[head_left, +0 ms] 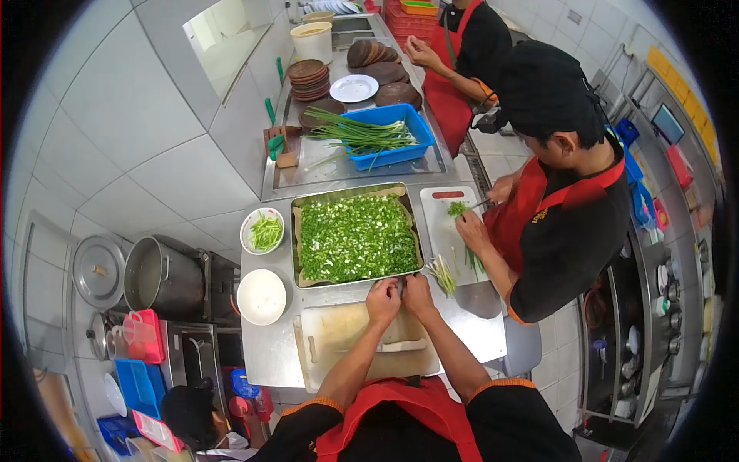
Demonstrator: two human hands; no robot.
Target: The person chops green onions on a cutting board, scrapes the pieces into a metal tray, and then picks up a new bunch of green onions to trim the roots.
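My left hand [382, 302] and my right hand [418, 295] are close together at the front edge of a metal tray [296, 279]. The fingers of both are curled; whatever lies in them, if anything, is too small to make out. Chopped green onions [354, 237] fill the tray, over a brown lining at its edges. Below my hands lies a pale cutting board [331, 327], and a knife [402, 346] rests across it, under my forearms. To the right, a small bunch of green onion ends [442, 275] sits near a white cutting board [440, 227].
A co-worker [573, 200] cuts greens on the white board; another person [469, 54] stands behind. Left of the tray are a bowl of green pieces [265, 231] and a white bowl [262, 296]. Beyond stands a blue basin [400, 156] of green onions. A large pot [165, 277] is at left.
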